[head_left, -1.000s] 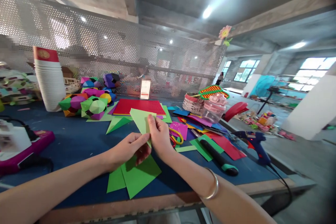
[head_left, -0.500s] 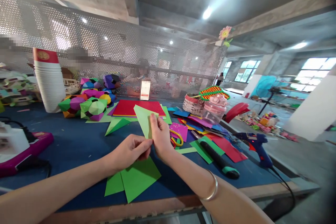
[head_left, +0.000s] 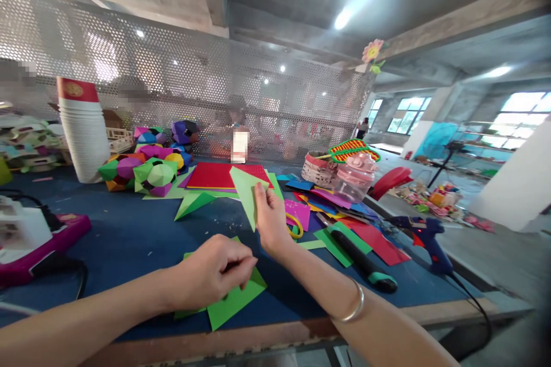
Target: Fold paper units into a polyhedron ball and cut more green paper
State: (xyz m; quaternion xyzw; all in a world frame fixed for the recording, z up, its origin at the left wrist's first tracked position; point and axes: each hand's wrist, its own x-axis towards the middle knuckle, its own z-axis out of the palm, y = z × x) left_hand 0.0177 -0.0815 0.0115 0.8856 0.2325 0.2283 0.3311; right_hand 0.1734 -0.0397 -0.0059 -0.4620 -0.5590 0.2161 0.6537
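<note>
At the bottom centre of the frame, the left hand [head_left: 215, 272] is closed, with its fingertips pinched together just above the green sheets [head_left: 235, 298]. These lie flat on the blue counter [head_left: 124, 235], partly hidden under the hand; at least two layers show, but an exact count I cannot tell. Whether the fingers grip the sheets or only touch them is not clear.

A little higher, in the centre, the right hand [head_left: 271, 221] pinches a light green triangle [head_left: 245, 192] between thumb and fingers. The triangle stands up above the hand, with its point down beside the palm. One silver bangle [head_left: 350, 307] sits on the right wrist.

To the right lie one black tool with teal end [head_left: 365, 266] and one blue glue gun [head_left: 426, 238]. A yellow scissors handle [head_left: 295, 223] lies just beside the right hand, among loose coloured papers.

Further back, a red sheet [head_left: 215, 175] and one more green triangle [head_left: 193, 203] rest on the counter. In the upper left stands one stack of cups [head_left: 84, 132]; its red band has a round gold mark, too small to read. Beside it are several paper balls [head_left: 150, 166]. No writing is readable anywhere.
</note>
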